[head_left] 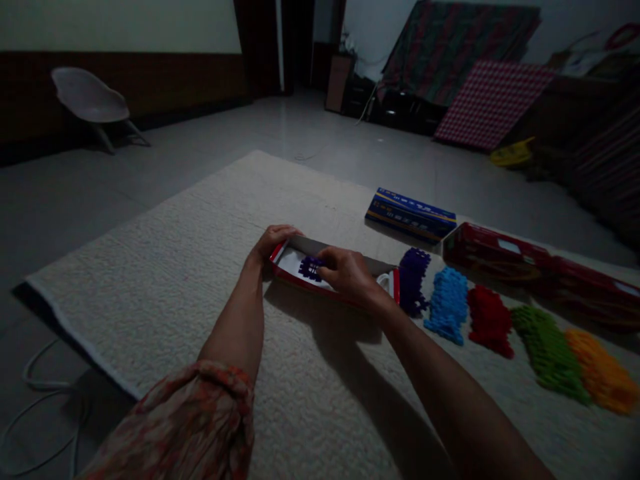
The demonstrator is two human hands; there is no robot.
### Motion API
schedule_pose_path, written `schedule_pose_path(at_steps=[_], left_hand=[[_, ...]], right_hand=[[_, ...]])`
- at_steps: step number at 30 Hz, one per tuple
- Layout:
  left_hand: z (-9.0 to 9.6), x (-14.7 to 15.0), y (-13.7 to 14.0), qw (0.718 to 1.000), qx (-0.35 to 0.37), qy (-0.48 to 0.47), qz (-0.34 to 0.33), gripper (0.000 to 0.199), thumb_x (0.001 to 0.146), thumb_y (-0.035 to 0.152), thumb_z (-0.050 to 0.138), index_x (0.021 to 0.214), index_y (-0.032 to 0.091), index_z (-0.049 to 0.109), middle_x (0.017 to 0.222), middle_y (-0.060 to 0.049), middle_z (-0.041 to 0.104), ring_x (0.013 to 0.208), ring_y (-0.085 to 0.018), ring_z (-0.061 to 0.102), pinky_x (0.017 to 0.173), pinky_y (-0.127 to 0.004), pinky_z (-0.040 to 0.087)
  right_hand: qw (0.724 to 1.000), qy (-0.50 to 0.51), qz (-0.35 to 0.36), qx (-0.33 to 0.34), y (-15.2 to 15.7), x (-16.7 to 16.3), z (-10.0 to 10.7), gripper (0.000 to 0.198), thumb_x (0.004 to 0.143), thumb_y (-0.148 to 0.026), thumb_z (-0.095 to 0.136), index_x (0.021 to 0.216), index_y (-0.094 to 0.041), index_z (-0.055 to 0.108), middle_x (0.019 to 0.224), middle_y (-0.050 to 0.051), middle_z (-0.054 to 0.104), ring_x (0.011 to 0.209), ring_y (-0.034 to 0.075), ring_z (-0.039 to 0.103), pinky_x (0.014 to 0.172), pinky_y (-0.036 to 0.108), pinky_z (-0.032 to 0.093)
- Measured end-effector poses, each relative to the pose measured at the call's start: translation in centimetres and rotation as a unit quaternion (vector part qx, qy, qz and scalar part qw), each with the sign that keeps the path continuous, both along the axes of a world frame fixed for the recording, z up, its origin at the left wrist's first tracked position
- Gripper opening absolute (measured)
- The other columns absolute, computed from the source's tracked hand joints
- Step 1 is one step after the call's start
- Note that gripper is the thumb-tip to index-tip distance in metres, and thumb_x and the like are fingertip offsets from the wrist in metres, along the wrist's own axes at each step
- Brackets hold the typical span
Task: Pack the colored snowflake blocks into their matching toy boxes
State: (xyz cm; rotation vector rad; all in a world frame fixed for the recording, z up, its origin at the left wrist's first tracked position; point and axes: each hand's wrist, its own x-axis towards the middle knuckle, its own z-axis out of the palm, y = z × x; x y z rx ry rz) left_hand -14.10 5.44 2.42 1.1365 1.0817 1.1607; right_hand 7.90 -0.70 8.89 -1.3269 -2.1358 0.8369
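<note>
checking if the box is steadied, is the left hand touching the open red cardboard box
Touching: in the head view, the left hand lies against the left end of the open red cardboard box with no gap showing.

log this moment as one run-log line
left hand: at open box, left end; right hand: touching purple piece inside; nearby: purple pile, blue pile, red pile, green pile, orange pile

Dim light leaves the room's edges in shadow. A smooth grey floor (pixel 200 143) runs back to the left wall (pixel 125 27), pale above and dark brown below, with a light-coloured chair (pixel 90 97) before it. Far off, near the middle, is a dark opening (pixel 257 47); far right, a patterned cloth (pixel 465 47) hangs beside a red-checked cloth (pixel 495 103).
</note>
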Motion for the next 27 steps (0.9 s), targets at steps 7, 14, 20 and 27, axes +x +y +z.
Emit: schedule_pose_path(at_steps=[7, 14, 20, 27], left_hand=[[-0.8, -0.4, 0.7, 0.999, 0.01, -0.022, -0.021, 0.024, 0.071, 0.041, 0.078, 0.076, 0.018, 0.08, 0.074, -0.005, 0.073, 0.066, -0.017, 0.064, 0.064, -0.031, 0.05], [-0.3, -0.2, 0.3, 0.999, 0.007, -0.021, -0.029, 0.024, 0.071, 0.041, 0.077, 0.077, 0.018, 0.08, 0.074, -0.006, 0.074, 0.067, -0.019, 0.065, 0.064, -0.034, 0.051], [-0.2, -0.1, 0.1, 0.999, 0.013, -0.021, -0.023, 0.024, 0.072, 0.041, 0.078, 0.077, 0.017, 0.079, 0.075, -0.006, 0.074, 0.068, -0.019, 0.066, 0.066, -0.034, 0.051], [-0.4, -0.1, 0.2, 0.999, 0.014, -0.019, -0.023, 0.024, 0.073, 0.042, 0.078, 0.077, 0.018, 0.079, 0.072, -0.005, 0.073, 0.067, -0.018, 0.065, 0.065, -0.033, 0.05]], right_hand=[[0.996, -0.044, 0.011, -0.081, 2.6, -1.4, -2.5, 0.017, 0.078, -0.009, 0.069, 0.087, -0.021, 0.076, 0.083, 0.002, 0.077, 0.076, 0.018, 0.068, 0.069, 0.029, 0.05], [0.996, -0.077, 0.02, -0.042, 3.4, -2.1, -3.6, 0.012, 0.076, -0.013, 0.07, 0.079, -0.023, 0.075, 0.076, 0.001, 0.074, 0.069, 0.018, 0.065, 0.063, 0.03, 0.049], [0.988, -0.153, 0.003, -0.016, 2.6, -2.3, -2.4, 0.012, 0.077, -0.012, 0.071, 0.08, -0.022, 0.075, 0.083, 0.008, 0.077, 0.079, 0.024, 0.071, 0.07, 0.034, 0.052], [0.986, -0.165, 0.012, 0.021, 1.2, -1.0, 0.0, 0.014, 0.081, -0.011, 0.068, 0.088, -0.02, 0.077, 0.09, 0.011, 0.079, 0.083, 0.026, 0.073, 0.074, 0.036, 0.054]])
